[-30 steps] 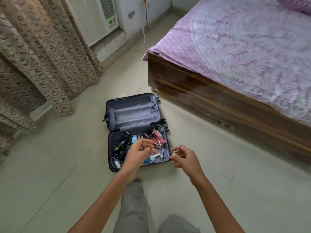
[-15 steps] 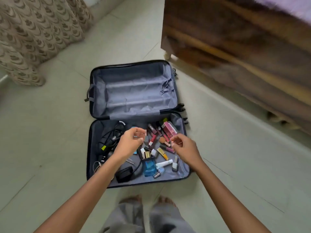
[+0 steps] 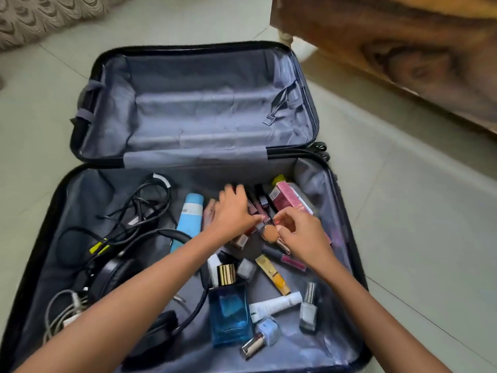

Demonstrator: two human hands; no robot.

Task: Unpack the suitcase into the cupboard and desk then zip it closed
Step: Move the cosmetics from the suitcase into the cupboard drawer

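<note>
The dark suitcase [image 3: 88, 168] lies open on the floor; its grey-lined lid half [image 3: 204, 109] holds nothing. The near half holds cosmetics and cables. My left hand [image 3: 234, 211] lies palm down on a cluster of lipstick tubes [image 3: 259, 204], fingers spread over them. My right hand [image 3: 301, 232] pinches a small tan makeup bottle with a gold cap [image 3: 270, 233] just right of the left hand. Around them lie a light blue tube [image 3: 191, 216], a pink box [image 3: 286, 196], a blue perfume bottle [image 3: 230, 310], a yellow tube [image 3: 273, 274] and nail polish bottles [image 3: 308, 309].
Black headphones [image 3: 118, 267], tangled black cables [image 3: 145, 205] and a white charger cable [image 3: 60, 310] fill the suitcase's left side. A wooden bed frame [image 3: 403, 55] stands at the upper right. A patterned curtain [image 3: 40, 14] hangs at the upper left. Pale tiled floor [image 3: 416, 224] surrounds the case.
The view has dropped much closer to the suitcase. Both hands have come down from above it into the cosmetics; the right hand now pinches the tan bottle.
</note>
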